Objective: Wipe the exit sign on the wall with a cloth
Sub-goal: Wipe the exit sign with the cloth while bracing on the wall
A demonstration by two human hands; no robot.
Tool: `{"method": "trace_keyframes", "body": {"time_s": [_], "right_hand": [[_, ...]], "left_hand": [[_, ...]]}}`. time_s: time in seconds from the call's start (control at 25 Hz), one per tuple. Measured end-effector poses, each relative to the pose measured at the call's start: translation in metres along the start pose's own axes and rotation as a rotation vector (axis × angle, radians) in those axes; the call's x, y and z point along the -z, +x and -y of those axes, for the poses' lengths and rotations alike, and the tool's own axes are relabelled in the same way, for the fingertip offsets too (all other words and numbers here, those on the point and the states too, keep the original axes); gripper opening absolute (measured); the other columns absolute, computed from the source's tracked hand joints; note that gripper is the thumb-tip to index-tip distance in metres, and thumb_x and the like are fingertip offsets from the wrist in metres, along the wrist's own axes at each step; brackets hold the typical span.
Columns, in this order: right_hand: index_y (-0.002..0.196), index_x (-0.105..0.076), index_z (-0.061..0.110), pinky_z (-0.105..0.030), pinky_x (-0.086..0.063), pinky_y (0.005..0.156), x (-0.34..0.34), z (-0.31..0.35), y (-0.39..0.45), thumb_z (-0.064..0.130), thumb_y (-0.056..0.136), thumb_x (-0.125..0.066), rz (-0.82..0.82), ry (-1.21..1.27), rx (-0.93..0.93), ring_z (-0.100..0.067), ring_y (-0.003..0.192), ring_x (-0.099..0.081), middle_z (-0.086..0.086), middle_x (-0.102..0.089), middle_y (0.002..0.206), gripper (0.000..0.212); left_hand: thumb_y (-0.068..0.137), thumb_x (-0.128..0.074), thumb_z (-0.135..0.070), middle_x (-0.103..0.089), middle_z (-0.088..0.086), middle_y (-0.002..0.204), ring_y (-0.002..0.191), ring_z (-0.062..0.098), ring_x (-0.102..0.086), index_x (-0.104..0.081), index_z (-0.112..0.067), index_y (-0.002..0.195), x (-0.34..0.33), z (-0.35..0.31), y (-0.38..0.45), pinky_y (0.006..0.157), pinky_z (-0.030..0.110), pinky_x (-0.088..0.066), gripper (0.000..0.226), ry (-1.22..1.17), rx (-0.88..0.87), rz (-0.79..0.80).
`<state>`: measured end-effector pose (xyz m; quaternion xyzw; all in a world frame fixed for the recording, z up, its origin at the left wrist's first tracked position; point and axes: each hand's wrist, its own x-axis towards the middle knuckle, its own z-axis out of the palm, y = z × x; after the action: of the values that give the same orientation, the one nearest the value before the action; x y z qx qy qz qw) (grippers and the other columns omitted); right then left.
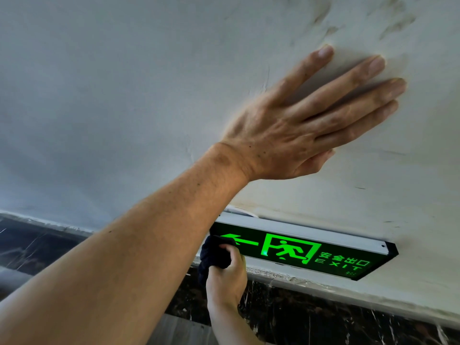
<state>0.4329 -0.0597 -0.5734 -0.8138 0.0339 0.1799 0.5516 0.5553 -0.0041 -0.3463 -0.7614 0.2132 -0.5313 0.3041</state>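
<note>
Reaching across the view, the left hand [293, 125] lies flat on the white wall [124, 95], fingers [361, 93] spread and empty. Beyond, the right hand [226, 275] clenches a dark cloth [214, 252] against the lit exit sign's [311, 252] left end, low on the wall.

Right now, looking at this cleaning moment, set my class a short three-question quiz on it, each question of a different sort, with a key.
1. True or false: the left hand rests flat on the white wall above the exit sign.
2. Multiple choice: the dark cloth in the right hand is at the sign's A) arrow end, B) lettered end, C) top rail.
3. Fill in: the sign's figures glow ____.

Key
1. True: palm and fingers spread on the wall.
2. A: the cloth covers part of the arrow.
3. Green.
</note>
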Motion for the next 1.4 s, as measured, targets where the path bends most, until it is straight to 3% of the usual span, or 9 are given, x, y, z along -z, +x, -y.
{"method": "trace_keyframes", "body": {"time_s": [0.28,0.52,0.72,1.0,1.08,1.4], "right_hand": [[0.088,-0.059,0.041,-0.034,-0.054,0.070,-0.001,-0.006,0.003,-0.004,0.063,-0.048,0.000,-0.022,-0.025,-0.014,0.088,-0.059,0.018,-0.055,0.095,0.053],[0.089,-0.058,0.045,-0.013,-0.038,0.062,0.008,-0.013,0.005,-0.001,0.067,-0.054,-0.040,0.004,-0.019,-0.008,0.088,-0.056,0.022,-0.058,0.094,0.051],[0.091,-0.059,0.042,-0.014,-0.038,0.058,0.028,-0.019,0.011,-0.003,0.069,-0.054,-0.082,0.066,-0.051,-0.008,0.087,-0.058,0.017,-0.061,0.100,0.050],[0.091,-0.062,0.036,-0.027,-0.046,0.067,0.061,-0.027,0.022,-0.008,0.067,-0.049,-0.149,0.189,-0.128,-0.013,0.088,-0.061,0.006,-0.068,0.101,0.051],[0.091,-0.063,0.036,-0.025,-0.044,0.064,0.071,-0.030,0.025,-0.007,0.068,-0.049,-0.175,0.198,-0.137,-0.010,0.087,-0.060,0.008,-0.067,0.099,0.051],[0.084,-0.060,0.038,-0.043,-0.053,0.077,0.101,-0.039,0.034,-0.008,0.068,-0.049,-0.282,0.202,-0.187,-0.022,0.085,-0.061,0.006,-0.067,0.095,0.050]], "left_hand": [[0.093,-0.051,-0.027,-0.059,0.002,0.150,0.139,0.028,-0.047,-0.052,-0.015,0.148,-0.002,-0.001,-0.002,0.119,0.056,-0.024,0.056,0.016,0.009,0.014],[0.093,-0.051,-0.031,-0.056,0.003,0.152,0.141,0.029,-0.041,-0.048,-0.014,0.150,-0.006,-0.001,-0.004,0.122,0.053,-0.012,0.060,0.048,0.032,0.020],[0.093,-0.053,-0.031,-0.053,0.003,0.152,0.141,0.029,-0.041,-0.048,-0.014,0.151,-0.007,-0.001,-0.004,0.122,0.054,-0.013,0.061,0.054,0.035,0.008],[0.093,-0.051,-0.036,-0.038,0.003,0.156,0.143,0.029,-0.038,-0.042,-0.014,0.154,-0.007,-0.002,-0.005,0.123,0.054,-0.011,0.065,0.072,0.027,0.034],[0.094,-0.049,-0.037,-0.038,0.003,0.157,0.144,0.030,-0.038,-0.040,-0.014,0.155,-0.008,-0.001,-0.005,0.123,0.054,-0.011,0.066,0.082,0.027,0.030],[0.098,-0.041,-0.038,-0.038,0.003,0.159,0.146,0.031,-0.037,-0.037,-0.013,0.158,-0.010,-0.001,-0.007,0.124,0.056,-0.012,0.065,0.117,0.011,0.036]]}}
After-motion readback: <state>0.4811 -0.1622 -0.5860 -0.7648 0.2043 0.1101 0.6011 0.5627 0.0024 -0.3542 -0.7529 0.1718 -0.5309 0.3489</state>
